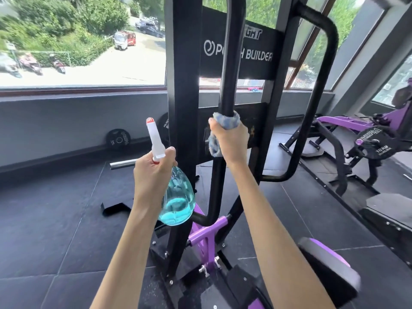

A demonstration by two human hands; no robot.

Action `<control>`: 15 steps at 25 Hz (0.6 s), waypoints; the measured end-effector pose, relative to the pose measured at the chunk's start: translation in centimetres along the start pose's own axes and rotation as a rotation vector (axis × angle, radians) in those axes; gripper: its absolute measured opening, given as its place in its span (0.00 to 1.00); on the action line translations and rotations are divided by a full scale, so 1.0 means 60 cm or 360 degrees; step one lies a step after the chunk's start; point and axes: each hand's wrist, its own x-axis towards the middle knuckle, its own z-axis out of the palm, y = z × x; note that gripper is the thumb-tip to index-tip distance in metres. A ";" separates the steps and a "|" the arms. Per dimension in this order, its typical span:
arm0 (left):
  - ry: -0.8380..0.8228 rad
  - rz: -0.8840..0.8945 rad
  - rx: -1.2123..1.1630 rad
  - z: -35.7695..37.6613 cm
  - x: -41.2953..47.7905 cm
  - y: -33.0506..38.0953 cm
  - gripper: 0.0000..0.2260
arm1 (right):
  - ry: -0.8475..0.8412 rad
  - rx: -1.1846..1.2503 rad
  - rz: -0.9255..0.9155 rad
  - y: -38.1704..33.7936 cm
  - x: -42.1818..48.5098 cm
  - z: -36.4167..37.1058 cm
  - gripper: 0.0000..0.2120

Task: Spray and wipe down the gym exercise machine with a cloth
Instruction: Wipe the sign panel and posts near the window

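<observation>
my right hand [230,139] clenched round cloth [226,121], wrapped on bar [231,63] running 12 to 6 | left hand [151,172] grips bottle [178,201] at 8 o'clock of it | best, I judge: squeeze tight, slide full length, twist to reach the back

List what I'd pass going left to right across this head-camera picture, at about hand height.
A weight plate → spray bottle held in the left hand → cloth gripped by the right hand around the black bar → purple machine.
</observation>
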 end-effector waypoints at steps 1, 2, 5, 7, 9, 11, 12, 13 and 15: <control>-0.0006 0.0043 0.0023 -0.002 -0.001 -0.003 0.16 | -0.0010 -0.0052 0.0048 0.039 -0.031 0.002 0.15; -0.0014 0.0086 0.0043 -0.003 -0.003 -0.004 0.16 | 0.0005 -0.0114 0.0095 0.076 -0.059 0.004 0.17; -0.0025 0.0127 0.0052 -0.005 -0.004 -0.003 0.15 | 0.0069 -0.0289 0.0138 0.162 -0.119 0.010 0.17; 0.0028 0.0098 0.0013 -0.011 -0.003 -0.003 0.14 | -0.0034 -0.0368 0.0217 0.193 -0.156 0.006 0.12; 0.0069 0.0068 -0.0037 -0.019 -0.003 -0.001 0.13 | -0.0224 -0.0350 0.0399 0.209 -0.190 -0.004 0.10; 0.0067 0.0099 -0.0002 -0.031 -0.006 0.003 0.14 | -0.0333 -0.0284 0.0533 0.207 -0.204 -0.011 0.10; 0.0059 0.0134 0.0030 -0.037 -0.008 0.005 0.13 | -0.0304 -0.0241 0.0544 0.199 -0.195 -0.010 0.11; 0.0058 0.0167 0.0052 -0.040 -0.009 0.007 0.13 | -0.0250 -0.0170 0.0531 0.184 -0.177 -0.007 0.12; 0.0081 0.0182 0.0079 -0.047 -0.011 0.000 0.12 | -0.0087 -0.0041 0.0506 0.143 -0.121 0.004 0.14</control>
